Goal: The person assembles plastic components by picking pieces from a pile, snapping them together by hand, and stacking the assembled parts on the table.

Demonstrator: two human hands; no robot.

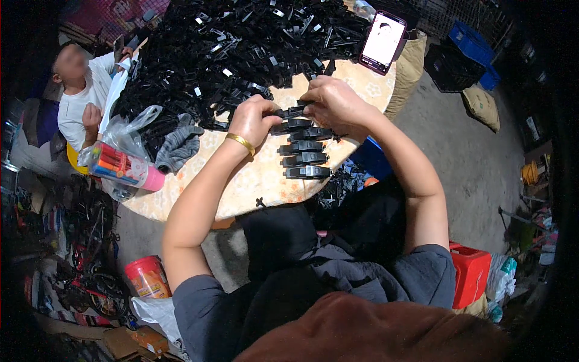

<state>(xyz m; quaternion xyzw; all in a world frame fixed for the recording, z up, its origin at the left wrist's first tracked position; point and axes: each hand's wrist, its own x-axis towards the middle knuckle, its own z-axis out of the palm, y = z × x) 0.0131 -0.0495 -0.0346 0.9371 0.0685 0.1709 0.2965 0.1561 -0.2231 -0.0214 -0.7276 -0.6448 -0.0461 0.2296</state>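
Both my hands meet over a small black plastic clip-like part (292,112) above the tabletop. My left hand (250,123), with a gold bangle at the wrist, pinches its left end. The fingers of my right hand (332,102) close on its right end. Just below, several similar black parts (303,159) lie stacked in a column toward me, most of them side by side and crosswise. A large heap of loose black parts (223,54) covers the far side of the table, some with shiny metal pieces.
On the cloth-covered table (223,193) are grey gloves (179,145), a pink cup of pens (129,169) and a plastic bag (129,133). A phone (383,42) stands at the far right edge. Another person (87,90) sits at the left. A red bucket (148,277) stands on the floor.
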